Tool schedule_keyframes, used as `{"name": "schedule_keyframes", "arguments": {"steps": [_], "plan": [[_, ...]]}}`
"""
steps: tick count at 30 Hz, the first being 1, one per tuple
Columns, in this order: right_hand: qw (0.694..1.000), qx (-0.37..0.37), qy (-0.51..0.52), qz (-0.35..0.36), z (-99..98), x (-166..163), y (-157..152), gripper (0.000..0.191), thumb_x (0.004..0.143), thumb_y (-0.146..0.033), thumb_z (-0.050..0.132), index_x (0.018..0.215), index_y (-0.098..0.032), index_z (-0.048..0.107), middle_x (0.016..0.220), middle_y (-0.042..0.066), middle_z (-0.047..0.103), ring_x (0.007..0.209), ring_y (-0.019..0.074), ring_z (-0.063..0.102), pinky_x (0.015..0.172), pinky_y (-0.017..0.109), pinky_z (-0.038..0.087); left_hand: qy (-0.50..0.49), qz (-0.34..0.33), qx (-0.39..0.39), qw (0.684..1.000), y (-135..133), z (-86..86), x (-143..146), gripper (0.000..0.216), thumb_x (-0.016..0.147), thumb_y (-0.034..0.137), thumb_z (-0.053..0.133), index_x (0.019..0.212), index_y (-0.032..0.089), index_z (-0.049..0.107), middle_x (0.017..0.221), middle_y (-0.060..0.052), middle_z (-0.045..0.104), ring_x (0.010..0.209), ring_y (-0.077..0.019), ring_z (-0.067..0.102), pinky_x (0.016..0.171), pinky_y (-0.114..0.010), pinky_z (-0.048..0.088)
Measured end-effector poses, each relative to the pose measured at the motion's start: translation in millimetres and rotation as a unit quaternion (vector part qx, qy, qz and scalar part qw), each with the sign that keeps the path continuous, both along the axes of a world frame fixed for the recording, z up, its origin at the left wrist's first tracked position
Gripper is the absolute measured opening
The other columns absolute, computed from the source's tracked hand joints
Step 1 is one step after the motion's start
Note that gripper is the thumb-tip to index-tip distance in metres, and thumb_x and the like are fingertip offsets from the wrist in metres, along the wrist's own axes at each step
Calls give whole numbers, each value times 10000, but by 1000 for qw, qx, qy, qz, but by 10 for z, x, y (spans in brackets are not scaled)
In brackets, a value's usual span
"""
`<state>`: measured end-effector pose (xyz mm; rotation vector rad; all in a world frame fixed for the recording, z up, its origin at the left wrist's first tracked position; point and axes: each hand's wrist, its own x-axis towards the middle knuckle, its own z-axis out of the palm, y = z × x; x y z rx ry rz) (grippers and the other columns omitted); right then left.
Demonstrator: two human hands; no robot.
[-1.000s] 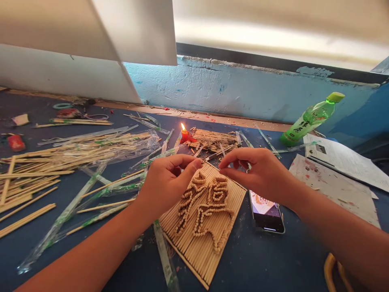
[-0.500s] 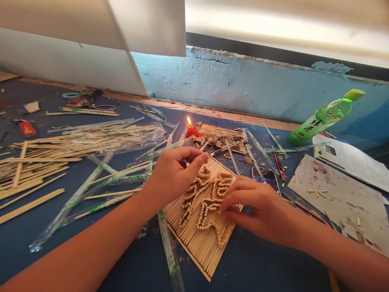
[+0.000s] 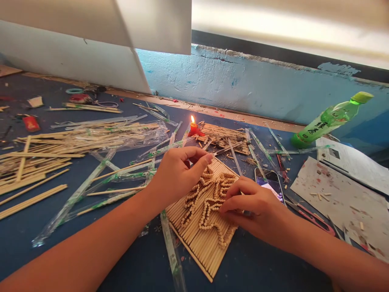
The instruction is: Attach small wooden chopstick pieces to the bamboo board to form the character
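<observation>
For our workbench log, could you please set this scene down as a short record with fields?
Workpiece: flat panel of pale wooden sticks, bearing raised outlines of small pale round pieces
Left: bare left hand, fingertips pinched above the panel's far part; contents unclear
Right: bare right hand, fingertips over the panel's right side; contents unclear
Flame: short red candle, lit, beyond the panel
Right side: green plastic bottle, pink-handled metal scissors
Left side: loose pale wooden sticks
Surface: dark blue tabletop
</observation>
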<state>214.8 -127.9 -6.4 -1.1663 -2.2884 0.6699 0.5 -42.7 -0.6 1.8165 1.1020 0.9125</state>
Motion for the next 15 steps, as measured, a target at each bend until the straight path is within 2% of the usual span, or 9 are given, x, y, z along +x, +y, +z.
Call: {"name": "schedule_keyframes", "arguments": {"steps": [15], "plan": [[1000,4,-9,-7,-41,1,-1,70,895,-246,708,939,-260,761,943,24,645,844,139,614,744,268,524,13,-1,12,1000,4,-5,5,256,923,387,613,859,175,740,757,-33,719,640,-153,604,551,-265,473]]}}
